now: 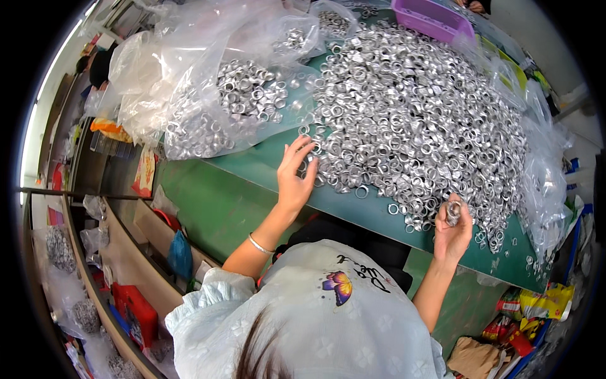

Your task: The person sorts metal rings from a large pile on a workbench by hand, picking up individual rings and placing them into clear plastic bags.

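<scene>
A broad heap of silvery metal rings (416, 101) spreads over the green tabletop (252, 165). At the heap's left edge is my left hand (295, 174), its fingers curved and apart, the tips close to a few loose rings (314, 148). Whether those fingertips touch a ring is hard to make out. My right hand (452, 237) is raised palm up at the near edge of the heap, with fingers and thumb closed round a metal ring (452, 213). More than one ring may be in that grip; the fingers partly cover it.
Clear plastic bags (183, 82) with more rings lie at the left of the table. A purple basket (435, 20) stands at the far side, near another person's hand (475, 6). Plastic sheeting (544, 183) hangs at the right. Wooden shelving (136, 252) stands at my left.
</scene>
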`<state>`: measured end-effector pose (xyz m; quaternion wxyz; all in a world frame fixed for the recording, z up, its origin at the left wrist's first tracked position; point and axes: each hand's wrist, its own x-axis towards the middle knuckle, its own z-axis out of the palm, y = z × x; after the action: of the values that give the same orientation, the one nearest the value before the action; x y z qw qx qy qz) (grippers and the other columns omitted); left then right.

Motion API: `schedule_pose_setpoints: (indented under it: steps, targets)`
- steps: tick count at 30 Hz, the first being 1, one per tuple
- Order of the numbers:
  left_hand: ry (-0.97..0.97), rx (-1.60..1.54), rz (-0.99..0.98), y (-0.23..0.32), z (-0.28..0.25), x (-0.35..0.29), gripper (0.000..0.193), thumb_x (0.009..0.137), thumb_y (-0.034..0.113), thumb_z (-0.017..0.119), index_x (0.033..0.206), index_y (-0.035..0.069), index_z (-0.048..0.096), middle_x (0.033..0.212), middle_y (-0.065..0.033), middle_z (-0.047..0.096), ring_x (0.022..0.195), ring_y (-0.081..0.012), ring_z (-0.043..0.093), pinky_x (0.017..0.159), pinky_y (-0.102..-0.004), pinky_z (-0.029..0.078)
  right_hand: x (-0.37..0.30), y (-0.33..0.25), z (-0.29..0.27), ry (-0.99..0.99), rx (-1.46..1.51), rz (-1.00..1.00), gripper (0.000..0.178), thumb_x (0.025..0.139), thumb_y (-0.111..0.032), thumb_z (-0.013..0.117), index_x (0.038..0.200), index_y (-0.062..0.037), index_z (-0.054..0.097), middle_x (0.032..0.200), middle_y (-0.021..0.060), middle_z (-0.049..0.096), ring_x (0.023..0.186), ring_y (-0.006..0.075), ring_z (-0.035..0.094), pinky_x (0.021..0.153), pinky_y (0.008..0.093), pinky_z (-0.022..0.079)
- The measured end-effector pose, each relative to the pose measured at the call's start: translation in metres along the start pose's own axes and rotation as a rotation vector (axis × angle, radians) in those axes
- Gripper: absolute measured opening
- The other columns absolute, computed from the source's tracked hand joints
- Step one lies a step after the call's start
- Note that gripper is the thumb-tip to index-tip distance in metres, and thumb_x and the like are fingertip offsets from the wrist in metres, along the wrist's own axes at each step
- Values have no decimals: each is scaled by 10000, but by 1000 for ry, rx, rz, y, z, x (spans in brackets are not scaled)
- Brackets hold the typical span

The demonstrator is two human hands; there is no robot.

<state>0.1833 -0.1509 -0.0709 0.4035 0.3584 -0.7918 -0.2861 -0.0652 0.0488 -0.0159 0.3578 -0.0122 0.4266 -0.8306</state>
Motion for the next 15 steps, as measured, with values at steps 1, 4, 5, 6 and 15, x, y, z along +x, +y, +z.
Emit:
schedule_pose_setpoints:
  steps: [1,4,5,6,15]
  targets:
    - [85,-14,-38,3,-2,0,392,797,0,598,1183,26,536,1264,-155,507,1255,-340,408,1070,-474,240,3,2,-5,-113,90,77,179,915,-206,492,951,-32,515,724,41,465,575,120,422,421,231,326]
    - [145,43,-127,4,-3,0,387,822,15,575,1204,12,515,1281,-169,488,1253,-362,398,1067,-461,250,3,14,-8,-278,297,305,166,942,-212,458,907,-55,498,662,36,388,497,119,361,386,232,313]
    - [103,30,-131,2,-1,-2,385,840,27,559,1219,3,497,1281,-183,482,1250,-379,392,1066,-438,261,3,17,-1,-339,380,399,164,939,-193,472,973,-39,515,681,30,425,466,101,353,375,212,295]
    - [44,-72,-190,0,0,-6,400,838,17,562,1231,6,485,1289,-191,469,1258,-385,378,1052,-422,283,2,22,8,-305,230,358,168,935,-183,481,994,-31,520,687,30,438,464,96,357,373,205,291]
    - [23,-15,-227,15,-24,-8,382,751,-20,637,1120,49,565,1203,-122,506,1066,-306,508,901,-368,385,0,85,96,-656,-993,-69,180,802,7,601,972,-17,657,802,6,577,567,43,498,463,173,368]
